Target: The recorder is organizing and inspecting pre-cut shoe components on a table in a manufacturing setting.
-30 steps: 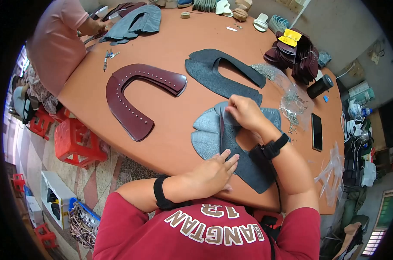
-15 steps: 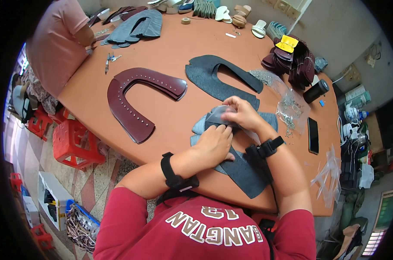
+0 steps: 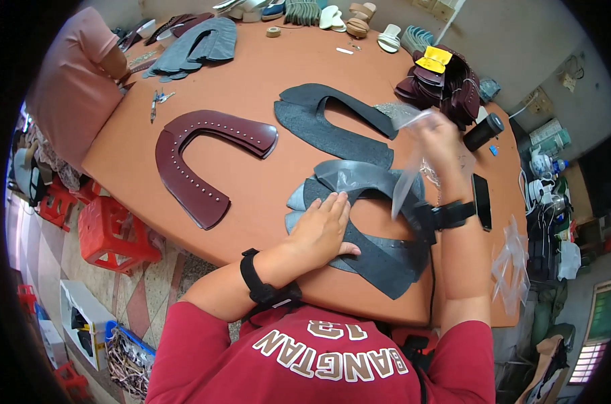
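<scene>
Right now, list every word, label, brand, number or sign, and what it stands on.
Red short-sleeved shirt: large white-edged letters and number, upside down, left uncopied.
Yellow label on bundled maroon pieces: any print too small to read.
Green-and-white packages, right: too blurred to read.

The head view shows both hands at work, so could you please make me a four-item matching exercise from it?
Column one:
1. Left hand
2. Right hand
3. Studded piece, left of the hands
4. Phone

Column two:
A. Maroon, curved like a horseshoe
B. Lying near the right side of the table
C. Spread on the grey layered material
D. Raised, holding clear plastic

Right pairs: 1-C, 2-D, 3-A, 4-B.
</scene>
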### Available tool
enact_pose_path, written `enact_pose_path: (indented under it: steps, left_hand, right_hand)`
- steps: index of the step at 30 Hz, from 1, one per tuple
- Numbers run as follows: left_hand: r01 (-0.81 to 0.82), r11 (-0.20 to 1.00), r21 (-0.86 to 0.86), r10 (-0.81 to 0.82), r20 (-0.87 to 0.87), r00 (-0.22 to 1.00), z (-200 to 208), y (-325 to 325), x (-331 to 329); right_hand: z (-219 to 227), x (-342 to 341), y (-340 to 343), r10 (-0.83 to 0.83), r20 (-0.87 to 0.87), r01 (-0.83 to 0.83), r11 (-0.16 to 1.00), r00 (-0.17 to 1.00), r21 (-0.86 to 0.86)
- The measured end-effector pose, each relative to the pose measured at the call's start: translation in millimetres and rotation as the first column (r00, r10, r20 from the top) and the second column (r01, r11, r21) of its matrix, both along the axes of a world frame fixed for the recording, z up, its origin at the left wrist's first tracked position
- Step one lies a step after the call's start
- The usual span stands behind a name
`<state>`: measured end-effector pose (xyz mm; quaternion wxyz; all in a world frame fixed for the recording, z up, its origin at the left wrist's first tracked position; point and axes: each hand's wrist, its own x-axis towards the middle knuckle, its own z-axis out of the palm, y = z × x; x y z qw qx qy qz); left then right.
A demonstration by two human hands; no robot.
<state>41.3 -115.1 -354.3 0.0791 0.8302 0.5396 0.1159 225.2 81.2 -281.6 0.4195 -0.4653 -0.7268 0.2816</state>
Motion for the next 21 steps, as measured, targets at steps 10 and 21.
enact_pose_path:
  steps: [10,21]
  left_hand:
    - [-0.03,1.0,-0.001,0.03,-0.07,0.997,12,3,2]
    - [0.015,0.997,0.075,-0.012,-0.049,0.999,3,6,-14]
  right_hand:
    - [-5,24,-40,0.226,0.109,-0.19,0.944,0.968,-0.27]
    - [-59,-76,-43,0.249,0.654,-0.466,0.867,0.714,0.179]
